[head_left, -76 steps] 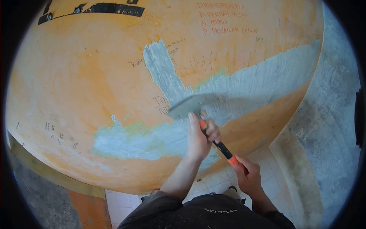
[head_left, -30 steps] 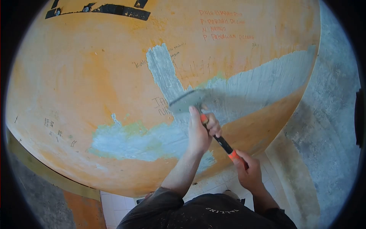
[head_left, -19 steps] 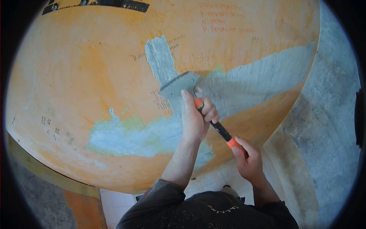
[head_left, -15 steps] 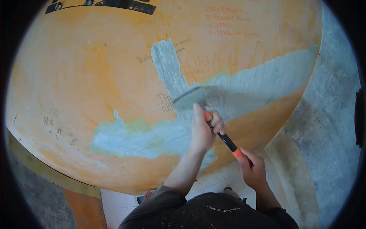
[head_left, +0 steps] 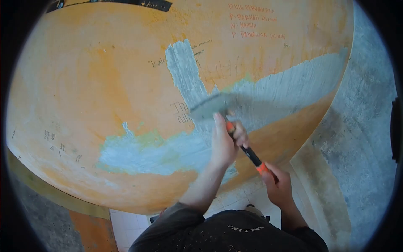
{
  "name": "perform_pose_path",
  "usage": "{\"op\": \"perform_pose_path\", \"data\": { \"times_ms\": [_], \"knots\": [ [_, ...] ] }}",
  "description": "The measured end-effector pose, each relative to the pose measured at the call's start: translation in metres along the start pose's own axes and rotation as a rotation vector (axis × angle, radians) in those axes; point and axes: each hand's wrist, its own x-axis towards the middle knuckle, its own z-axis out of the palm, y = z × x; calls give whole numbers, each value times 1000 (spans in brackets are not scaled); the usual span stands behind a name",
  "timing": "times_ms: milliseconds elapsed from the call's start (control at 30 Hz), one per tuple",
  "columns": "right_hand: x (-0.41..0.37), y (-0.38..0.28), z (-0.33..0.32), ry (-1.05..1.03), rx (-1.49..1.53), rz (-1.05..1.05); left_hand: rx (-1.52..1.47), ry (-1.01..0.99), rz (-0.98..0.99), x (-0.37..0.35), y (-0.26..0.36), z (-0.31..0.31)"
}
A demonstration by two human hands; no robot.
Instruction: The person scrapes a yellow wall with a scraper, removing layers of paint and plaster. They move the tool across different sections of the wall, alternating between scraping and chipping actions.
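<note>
A scraper with a wide flat metal blade and an orange-and-black handle lies against a curved orange painted surface. My left hand is closed around the handle just below the blade, its thumb stretched along towards the blade. Lower right, my right hand grips the handle's end. The blade sits over a grey-blue bare patch, where an upright strip meets a broad band. Blade and fingers are slightly blurred, so firm contact along the whole edge cannot be judged.
Handwriting in red marks the upper part of the orange surface, with darker scribbles elsewhere. A black strip crosses the top left. Grey concrete lies to the right, and pale floor tiles show below beside my dark shirt.
The view has shifted slightly, and the black strip stands higher in it. The scraper and both hands hold nearly the same position and grip.
</note>
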Motion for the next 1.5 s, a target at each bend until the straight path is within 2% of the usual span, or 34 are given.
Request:
{"op": "perform_pose_path", "data": {
  "times_ms": [33, 133, 200, 333, 400, 500, 633, 767, 833, 900, 967, 1067, 1100, 1200, 1267, 1333, 1400, 1500],
  "knots": [
    [-12, 10, 2, -13, 19, 54, 9, 39, -49, -5, -5, 0],
    [-8, 8, 4, -27, 67, 125, 29, -21, -7, 0, 3, 2],
    [5, -4, 6, 39, 150, 58, 26, -39, 13, 3, 7, 3],
    [-13, 10, 14, 14, 47, 59, 59, -23, -32, -4, -4, -7],
    [-14, 16, 15, 26, 74, 107, 87, 12, -61, 0, -1, -6],
    [7, -4, 10, 11, 100, 125, 51, -94, 32, 14, 11, 3],
    [-10, 4, 9, -6, 69, 139, 84, -34, -44, 2, -3, -2],
    [0, 3, 7, -4, 127, 191, 106, -129, 36, 14, 8, 4],
    [0, 0, 2, -1, 167, 198, 58, -103, 14, 10, 4, 1],
    [-10, 1, 4, -18, 49, 139, 30, -81, -20, 4, -2, -2],
    [-8, 12, 7, -1, 56, 117, 71, -17, -40, 1, -7, -4],
    [8, -10, 7, 6, 97, 134, 16, -139, 19, 18, 17, 7],
    [14, -19, 5, 0, 134, 143, 48, -103, 67, 20, 21, 14],
    [-6, 1, 5, 2, 56, 115, 30, -33, -19, 5, 2, 1],
    [1, 2, 6, -7, 54, 88, 88, -45, 18, 8, 4, -2],
    [-1, -4, 7, -24, 46, 111, 60, -115, 46, 12, 15, 3],
    [12, -15, 3, -20, 130, 144, 55, -93, 61, 10, 12, 5],
    [-10, 0, 2, -38, 82, 186, 28, -68, 17, 3, 2, 0]
  ]
}}
